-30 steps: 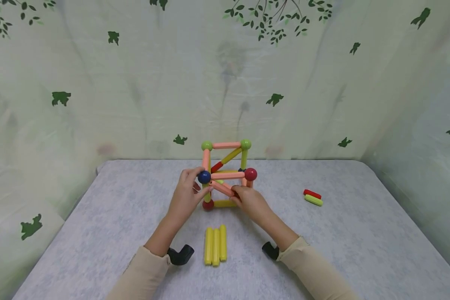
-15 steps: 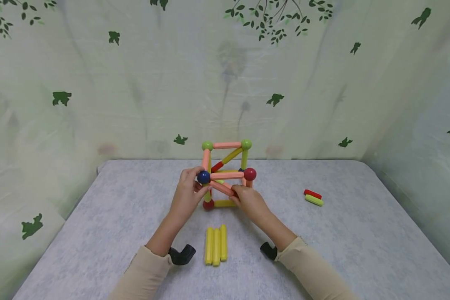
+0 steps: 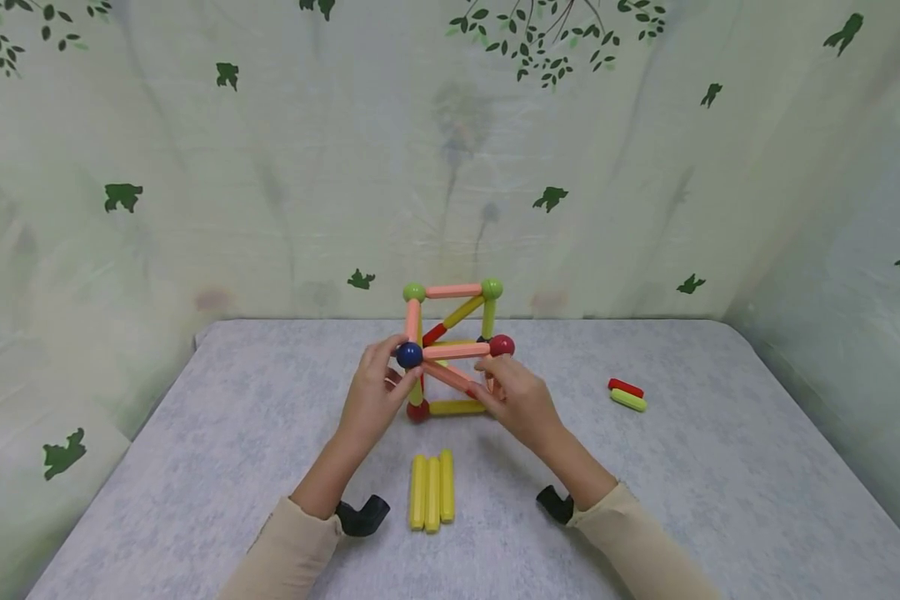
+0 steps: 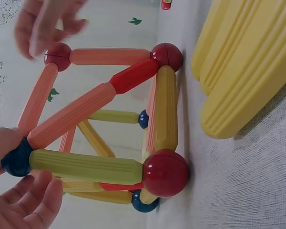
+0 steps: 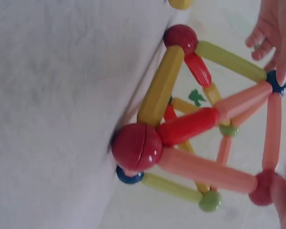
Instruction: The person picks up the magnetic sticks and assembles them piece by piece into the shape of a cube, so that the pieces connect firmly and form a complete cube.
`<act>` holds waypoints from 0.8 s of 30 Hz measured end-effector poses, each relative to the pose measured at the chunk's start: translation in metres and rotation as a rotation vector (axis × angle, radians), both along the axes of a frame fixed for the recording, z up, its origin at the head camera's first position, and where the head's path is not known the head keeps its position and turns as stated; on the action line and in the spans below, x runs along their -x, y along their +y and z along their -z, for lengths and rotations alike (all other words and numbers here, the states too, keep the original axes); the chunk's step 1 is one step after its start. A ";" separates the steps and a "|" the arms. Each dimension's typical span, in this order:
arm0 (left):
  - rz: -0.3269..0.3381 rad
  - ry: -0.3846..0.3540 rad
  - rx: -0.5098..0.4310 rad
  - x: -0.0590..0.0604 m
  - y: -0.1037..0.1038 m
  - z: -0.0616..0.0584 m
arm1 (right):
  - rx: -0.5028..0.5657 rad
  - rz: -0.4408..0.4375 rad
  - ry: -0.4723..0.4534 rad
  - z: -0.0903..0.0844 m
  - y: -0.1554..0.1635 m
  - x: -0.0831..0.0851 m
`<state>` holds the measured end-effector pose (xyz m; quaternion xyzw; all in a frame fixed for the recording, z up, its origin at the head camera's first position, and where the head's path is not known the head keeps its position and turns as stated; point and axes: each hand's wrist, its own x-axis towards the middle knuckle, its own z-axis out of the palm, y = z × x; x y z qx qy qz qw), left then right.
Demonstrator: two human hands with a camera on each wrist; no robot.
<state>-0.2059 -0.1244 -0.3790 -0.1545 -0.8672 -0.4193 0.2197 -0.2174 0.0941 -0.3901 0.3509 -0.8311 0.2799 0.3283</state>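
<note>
A cube frame [image 3: 453,350] of coloured rods and balls stands mid-table on the grey cloth. My left hand [image 3: 393,368] pinches the dark blue ball [image 3: 408,355] at the near top-left corner; its thumb lies on that ball [image 4: 16,160] in the left wrist view. My right hand [image 3: 492,377] is up at the near right side, with loose fingers touching the red corner ball [image 3: 502,345] [image 5: 263,189]. An orange-and-red diagonal rod [image 3: 446,377] crosses the near face between the hands. The frame's bottom red balls [image 4: 165,172] [image 5: 136,147] rest on the cloth.
Three yellow rods [image 3: 431,492] lie side by side in front of the frame, between my forearms. A red rod [image 3: 624,387] and a green rod [image 3: 627,401] lie to the right. A leaf-print curtain [image 3: 270,192] closes off the back and sides.
My right hand has let go of the diagonal rod's lower end and risen to the red corner ball. The left hand has kept hold of the blue ball.
</note>
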 end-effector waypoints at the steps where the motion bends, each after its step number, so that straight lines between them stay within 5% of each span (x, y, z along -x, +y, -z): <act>1: 0.001 -0.010 -0.004 0.000 0.000 0.000 | 0.042 0.020 0.031 -0.002 0.004 0.001; 3: 0.006 -0.032 -0.018 0.000 0.000 0.000 | 0.093 0.090 -0.002 -0.003 0.011 0.004; 5: 0.015 -0.049 -0.040 0.000 0.001 0.000 | 0.115 0.120 -0.132 -0.003 0.016 0.009; 8: 0.021 -0.070 -0.064 0.000 0.003 0.000 | 0.114 0.100 -0.369 0.000 0.022 0.015; 11: 0.026 -0.079 -0.067 0.001 0.003 0.000 | 0.143 0.040 -0.471 0.004 0.025 0.017; 24: 0.162 -0.227 -0.048 0.027 -0.017 -0.002 | 0.196 0.040 -0.370 0.008 0.011 -0.012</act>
